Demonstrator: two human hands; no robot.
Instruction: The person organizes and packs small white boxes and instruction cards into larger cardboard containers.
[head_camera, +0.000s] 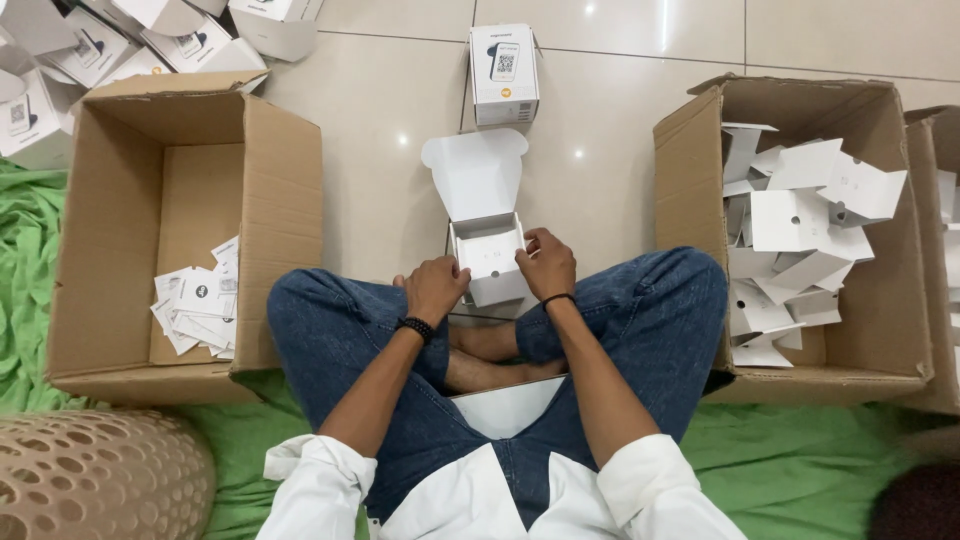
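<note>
far-right carton (940, 150) cut off

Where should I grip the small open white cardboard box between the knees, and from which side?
Grip the small open white cardboard box by its two short side walls, coming from left and right. The left hand and right hand already flank it; the raised lid blocks the far side.

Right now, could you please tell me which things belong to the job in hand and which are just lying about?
In hand: left hand, right hand, open white box.

Lying about: closed box, left carton with cards, right carton with white inserts, basket, green cloth.
</note>
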